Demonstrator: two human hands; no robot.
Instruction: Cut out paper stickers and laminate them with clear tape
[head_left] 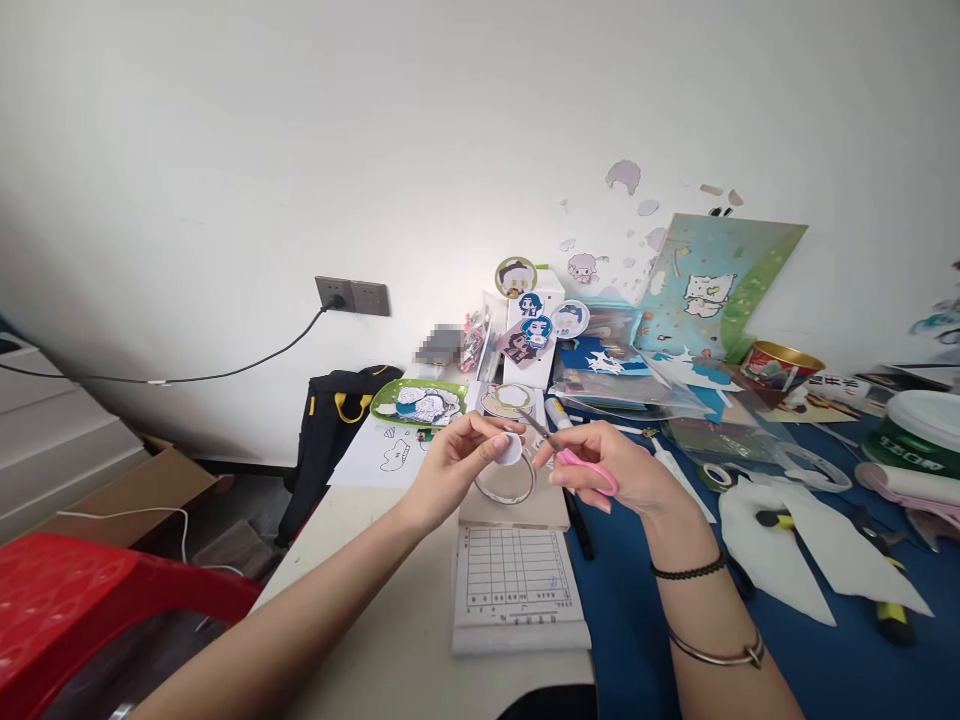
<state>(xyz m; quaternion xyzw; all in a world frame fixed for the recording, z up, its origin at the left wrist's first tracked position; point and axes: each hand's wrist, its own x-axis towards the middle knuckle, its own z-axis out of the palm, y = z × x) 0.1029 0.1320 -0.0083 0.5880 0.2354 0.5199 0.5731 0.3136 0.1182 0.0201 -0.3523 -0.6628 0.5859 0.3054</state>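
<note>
Between the thumb and fingers of my left hand [466, 455] is a small round piece of white paper [510, 449]. My right hand [600, 465] grips pink-handled scissors [581, 468], their blades pointing up and left, close by the paper's upper right edge. Whether the blades touch the paper I cannot tell. Just below both hands a ring-shaped band [491, 497] shows over a beige board [517, 514]. Closer to me lies a printed form pad [521, 585] with a ruled table on it.
Behind my hands a white box [531, 365] carries round character cutouts. A green-rimmed tray [390, 398] with paper cutouts sits left. On the blue mat [637, 620] at right are white sheets [757, 540], tape [715, 477] and a green tub [919, 435]. A red chair [97, 600] stands lower left.
</note>
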